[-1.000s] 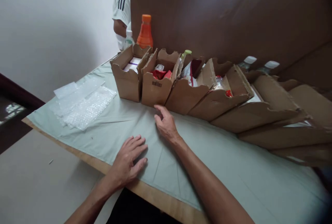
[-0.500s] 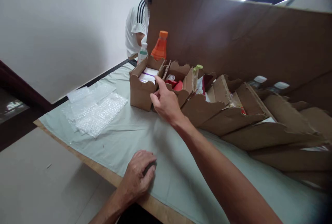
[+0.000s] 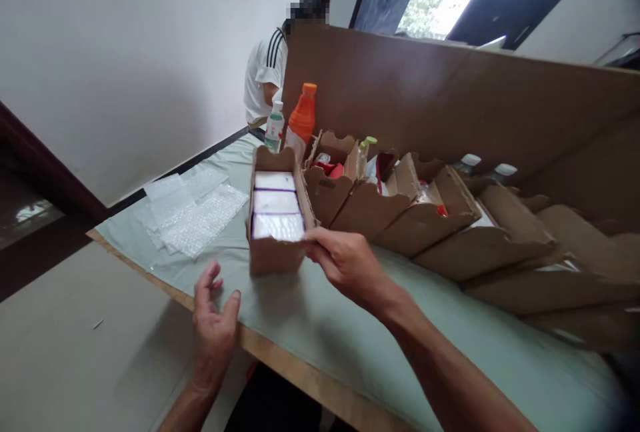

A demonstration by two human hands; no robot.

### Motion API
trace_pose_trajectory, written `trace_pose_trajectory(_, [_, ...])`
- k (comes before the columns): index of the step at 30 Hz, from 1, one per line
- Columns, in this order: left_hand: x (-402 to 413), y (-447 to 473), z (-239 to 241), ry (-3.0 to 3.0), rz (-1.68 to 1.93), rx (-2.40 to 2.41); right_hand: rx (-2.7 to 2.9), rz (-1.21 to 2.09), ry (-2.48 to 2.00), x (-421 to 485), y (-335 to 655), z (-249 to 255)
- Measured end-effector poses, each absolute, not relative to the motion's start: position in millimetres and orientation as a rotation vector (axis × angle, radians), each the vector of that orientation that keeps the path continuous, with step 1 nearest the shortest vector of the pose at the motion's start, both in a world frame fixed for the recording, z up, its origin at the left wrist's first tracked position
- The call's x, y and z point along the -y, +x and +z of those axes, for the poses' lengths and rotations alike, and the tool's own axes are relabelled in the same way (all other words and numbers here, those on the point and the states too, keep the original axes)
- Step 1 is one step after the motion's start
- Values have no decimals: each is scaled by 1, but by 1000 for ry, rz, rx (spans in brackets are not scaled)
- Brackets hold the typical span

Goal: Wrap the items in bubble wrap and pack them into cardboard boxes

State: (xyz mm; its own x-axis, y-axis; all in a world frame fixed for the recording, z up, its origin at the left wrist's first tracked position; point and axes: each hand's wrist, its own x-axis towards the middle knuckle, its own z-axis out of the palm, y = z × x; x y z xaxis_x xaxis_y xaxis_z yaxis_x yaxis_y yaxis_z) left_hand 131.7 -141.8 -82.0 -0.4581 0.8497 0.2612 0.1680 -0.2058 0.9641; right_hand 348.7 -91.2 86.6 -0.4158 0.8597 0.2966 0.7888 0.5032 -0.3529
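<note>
We are gripping the box (image 3: 277,222) with our right hand (image 3: 345,264), and our left hand (image 3: 214,322) is hanging open near it.

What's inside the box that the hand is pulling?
The cardboard box in the right hand holds three white packs in a row, showing only their tops. Anything beneath them is hidden.

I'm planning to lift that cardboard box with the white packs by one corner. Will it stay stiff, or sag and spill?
The cardboard box will probably flex: its walls look thin, and the right hand grips only the near corner. Three white packs fill it, so it may be front-heavy and tip. The top is open, so packs could slide out if it tilts. The left hand hovers open, not supporting it.
</note>
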Motion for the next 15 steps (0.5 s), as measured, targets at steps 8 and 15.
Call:
trace_pose_trajectory(8, [174, 125, -61, 1264, 1237, -1339, 1684, 398, -1568, 205, 488, 83])
trace_pose_trajectory(15, [200, 151, -66, 1313, 1061, -1360, 1762, 789, -1638, 269, 479, 10])
